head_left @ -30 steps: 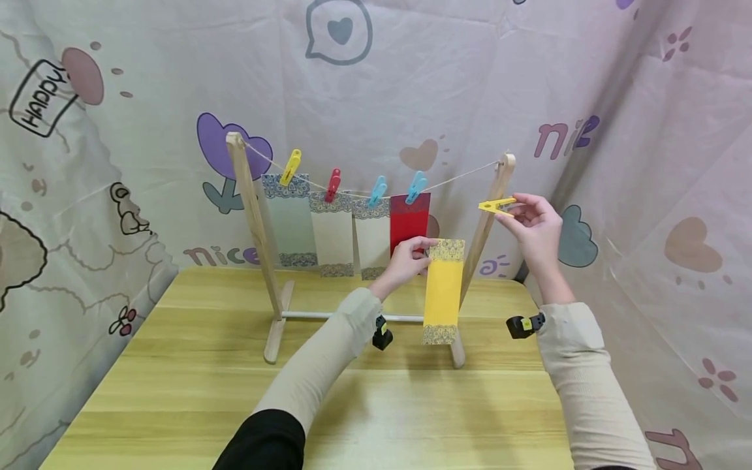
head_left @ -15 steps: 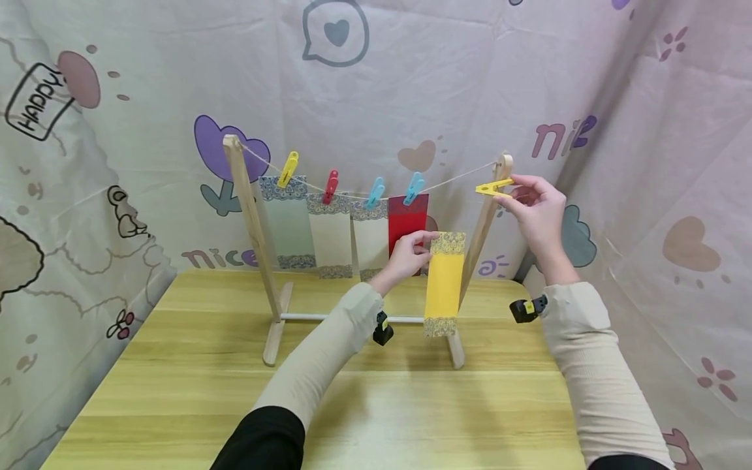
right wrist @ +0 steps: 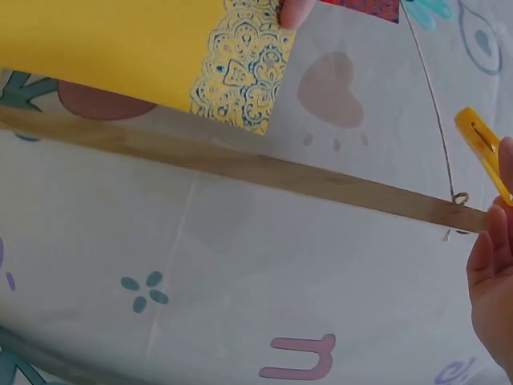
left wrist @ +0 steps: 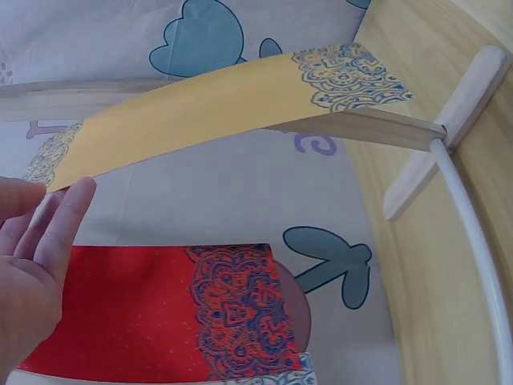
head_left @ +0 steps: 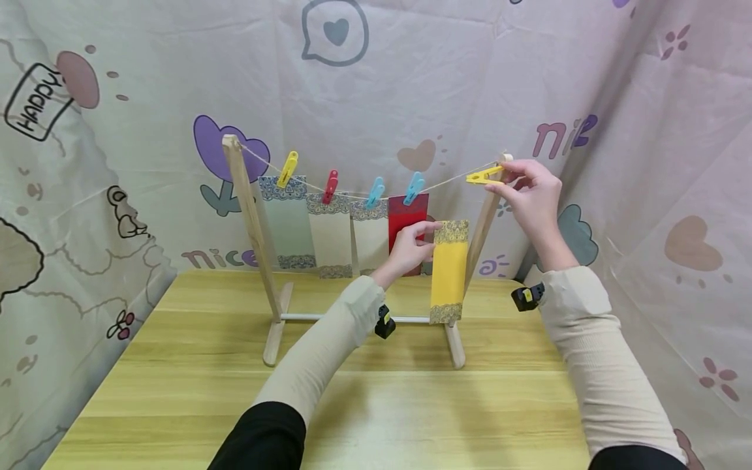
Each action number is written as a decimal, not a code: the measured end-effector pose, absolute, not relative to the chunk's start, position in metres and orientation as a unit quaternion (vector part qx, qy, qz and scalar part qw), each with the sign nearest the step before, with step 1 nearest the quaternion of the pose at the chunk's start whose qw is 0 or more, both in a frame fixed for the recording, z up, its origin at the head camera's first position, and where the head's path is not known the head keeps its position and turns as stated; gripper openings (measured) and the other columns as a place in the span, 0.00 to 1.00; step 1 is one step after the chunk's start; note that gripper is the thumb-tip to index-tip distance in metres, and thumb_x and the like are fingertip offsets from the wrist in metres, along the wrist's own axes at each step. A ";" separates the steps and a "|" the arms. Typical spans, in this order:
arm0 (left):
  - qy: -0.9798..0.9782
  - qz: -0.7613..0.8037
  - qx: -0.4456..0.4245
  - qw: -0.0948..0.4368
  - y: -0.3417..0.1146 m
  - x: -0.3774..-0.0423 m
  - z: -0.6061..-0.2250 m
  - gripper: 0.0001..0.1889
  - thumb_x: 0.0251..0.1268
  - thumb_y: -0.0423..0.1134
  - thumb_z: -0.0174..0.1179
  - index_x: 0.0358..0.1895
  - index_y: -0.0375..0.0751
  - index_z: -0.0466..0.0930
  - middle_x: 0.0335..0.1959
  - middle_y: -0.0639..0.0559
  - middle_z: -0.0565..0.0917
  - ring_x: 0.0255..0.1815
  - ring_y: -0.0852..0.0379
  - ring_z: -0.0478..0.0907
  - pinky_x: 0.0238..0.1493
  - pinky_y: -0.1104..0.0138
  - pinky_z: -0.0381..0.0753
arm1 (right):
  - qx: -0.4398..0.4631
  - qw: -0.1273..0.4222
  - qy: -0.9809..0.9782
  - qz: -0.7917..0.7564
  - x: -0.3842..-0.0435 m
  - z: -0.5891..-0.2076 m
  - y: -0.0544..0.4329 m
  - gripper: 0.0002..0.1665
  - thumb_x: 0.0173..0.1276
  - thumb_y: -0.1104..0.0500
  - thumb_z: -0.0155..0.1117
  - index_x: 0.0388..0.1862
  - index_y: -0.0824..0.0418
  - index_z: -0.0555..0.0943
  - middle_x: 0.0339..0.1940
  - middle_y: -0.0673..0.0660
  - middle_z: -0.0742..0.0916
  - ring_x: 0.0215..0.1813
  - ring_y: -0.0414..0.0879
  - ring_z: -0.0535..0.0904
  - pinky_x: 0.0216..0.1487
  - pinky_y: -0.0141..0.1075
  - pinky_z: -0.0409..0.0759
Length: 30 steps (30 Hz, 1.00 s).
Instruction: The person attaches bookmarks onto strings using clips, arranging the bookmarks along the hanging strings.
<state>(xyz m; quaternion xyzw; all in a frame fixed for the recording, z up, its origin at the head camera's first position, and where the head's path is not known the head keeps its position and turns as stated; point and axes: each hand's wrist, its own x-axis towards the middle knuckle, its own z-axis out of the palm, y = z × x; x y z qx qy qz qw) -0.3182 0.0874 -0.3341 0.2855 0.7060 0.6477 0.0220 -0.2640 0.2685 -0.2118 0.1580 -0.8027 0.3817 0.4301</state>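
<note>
My left hand (head_left: 408, 251) pinches a yellow paper card (head_left: 450, 271) by its upper left edge. The card has patterned bands at both ends and hangs below the string (head_left: 454, 179), in front of the rack's right post. In the left wrist view the card (left wrist: 192, 104) bows slightly between the fingers and its free end. My right hand (head_left: 533, 196) holds a yellow clothespin (head_left: 484, 175) by its handles, the tip pointing left and overlapping the string near the right post's top. In the right wrist view the clothespin (right wrist: 479, 140) is beside the string, partly hidden by the fingers.
A red card (head_left: 405, 215) hangs from a blue clothespin (head_left: 414, 188). Paler cards hang further left under blue, red (head_left: 331, 187) and yellow pegs. The wooden rack (head_left: 252, 228) has a white crossbar (head_left: 302, 316) and stands on a wooden table (head_left: 194, 391), before a printed cloth.
My right hand has risen and moved slightly left with the clothespin, up to the string's height. My left hand has lifted the yellow card a little and shifted it slightly right.
</note>
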 end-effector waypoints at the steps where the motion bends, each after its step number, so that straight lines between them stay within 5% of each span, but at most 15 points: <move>1: 0.706 0.648 0.286 0.020 0.087 -0.318 -0.333 0.21 0.57 0.22 0.51 0.55 0.37 0.73 0.52 0.44 0.74 0.29 0.46 0.80 0.31 0.60 0.81 | 0.161 0.436 -0.804 0.372 -0.265 -0.210 0.268 0.20 0.47 0.66 0.71 0.42 0.69 0.80 0.36 0.62 0.82 0.34 0.37 0.71 0.33 0.23 0.70; 7: 0.708 0.645 0.288 0.002 0.088 -0.318 -0.328 0.20 0.56 0.22 0.51 0.54 0.36 0.73 0.52 0.43 0.75 0.26 0.46 0.80 0.31 0.57 0.80 | 0.179 0.466 -0.812 0.304 -0.272 -0.196 0.267 0.20 0.43 0.66 0.73 0.38 0.71 0.81 0.36 0.64 0.83 0.36 0.37 0.67 0.32 0.24 0.63; 11: 0.711 0.644 0.281 -0.016 0.089 -0.317 -0.326 0.21 0.55 0.21 0.51 0.54 0.36 0.73 0.52 0.44 0.75 0.26 0.47 0.79 0.29 0.62 0.81 | 0.191 0.464 -0.825 0.262 -0.276 -0.187 0.267 0.21 0.41 0.65 0.74 0.36 0.72 0.81 0.34 0.65 0.83 0.37 0.45 0.68 0.35 0.26 0.60; 16: 0.722 0.637 0.261 -0.068 0.091 -0.317 -0.324 0.19 0.54 0.22 0.55 0.51 0.37 0.75 0.50 0.45 0.76 0.26 0.52 0.80 0.27 0.70 0.80 | 0.206 0.438 -0.846 0.222 -0.280 -0.178 0.265 0.20 0.42 0.65 0.74 0.36 0.72 0.81 0.34 0.66 0.83 0.40 0.54 0.68 0.41 0.35 0.61; 23: 0.716 0.641 0.260 -0.098 0.094 -0.315 -0.321 0.18 0.53 0.22 0.56 0.49 0.36 0.75 0.49 0.46 0.77 0.27 0.55 0.80 0.29 0.71 0.80 | 0.185 0.378 -0.884 0.206 -0.283 -0.173 0.262 0.18 0.46 0.65 0.71 0.36 0.72 0.81 0.31 0.64 0.81 0.40 0.51 0.64 0.37 0.35 0.62; 30: 0.706 0.646 0.266 -0.114 0.094 -0.314 -0.317 0.18 0.54 0.22 0.57 0.50 0.37 0.74 0.50 0.47 0.77 0.25 0.54 0.79 0.27 0.70 0.79 | 0.180 0.357 -0.900 0.170 -0.286 -0.172 0.261 0.15 0.48 0.63 0.71 0.34 0.70 0.81 0.29 0.62 0.79 0.41 0.53 0.65 0.43 0.44 0.59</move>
